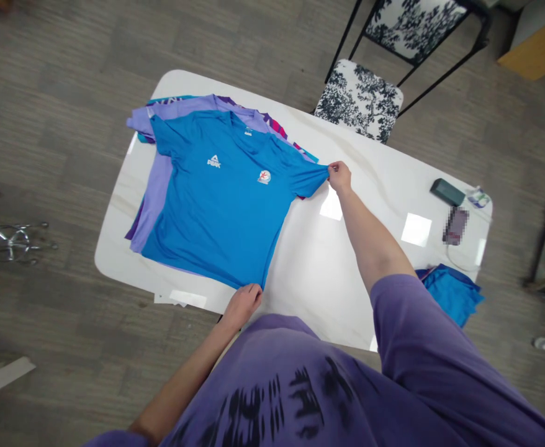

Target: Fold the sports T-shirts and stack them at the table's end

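Off to the far left, on the grey carpet: a chromed metal frame, well apart from everything else.

Next, a white table with rounded corners, glossy enough to mirror ceiling lights.

On its left half, a blue T-shirt spread flat, front up, collar toward the far edge, topmost on a stack; a lilac shirt peeking out beneath along the left side, and slivers of teal and pink garments past the collar. Probably laid flat on the pile so the fabric can be smoothed and squared.

White logo on the chest reading "PEAK"; a small round red-and-white badge opposite it, too small to read. Neck label also illegible.

Left hand at the near table edge, closed in a pinch on the shirt's bottom hem corner. Right hand farther out, fingers pinched shut on the tip of the sleeve, drawing it taut and away from the body of the shirt.

Behind the table, a chair with black-and-white leaf-print upholstery.

Toward the right end: a dark green case, a blurred-out phone, a small packet. Over the near right edge, another blue garment, bunched.
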Demonstrator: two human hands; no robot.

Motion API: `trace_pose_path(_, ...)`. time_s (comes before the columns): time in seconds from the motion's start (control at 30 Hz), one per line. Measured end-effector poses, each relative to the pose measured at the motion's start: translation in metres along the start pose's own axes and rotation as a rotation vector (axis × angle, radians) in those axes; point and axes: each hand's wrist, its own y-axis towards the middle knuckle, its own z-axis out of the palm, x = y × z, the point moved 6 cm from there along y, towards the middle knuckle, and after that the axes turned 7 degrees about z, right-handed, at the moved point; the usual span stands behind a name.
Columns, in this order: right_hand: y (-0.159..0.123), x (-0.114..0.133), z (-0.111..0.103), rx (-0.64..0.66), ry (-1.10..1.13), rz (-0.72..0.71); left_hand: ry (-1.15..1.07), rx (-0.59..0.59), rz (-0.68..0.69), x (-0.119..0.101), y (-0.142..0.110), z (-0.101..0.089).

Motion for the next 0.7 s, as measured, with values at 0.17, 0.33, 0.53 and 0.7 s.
trace_pose_path(0.17,0.002,-0.084,-0.073,-0.013,0.025,0.030,0.045,0.182,0.144,-0.093,0.032,0.059)
trace_pose_path(0.33,0.018,-0.204,-0.171,-0.047,-0.013,0.039,0.023,0.355,0.225,-0.207,0.089,0.150)
trace_pose_path(0.53,0.032,-0.360,-0.302,-0.141,-0.142,0.060,-0.107,0.484,0.350,-0.350,0.154,0.271)
trace_pose_path(0.7,0.034,-0.458,-0.391,-0.209,-0.235,0.089,-0.164,0.550,0.465,-0.454,0.189,0.348)
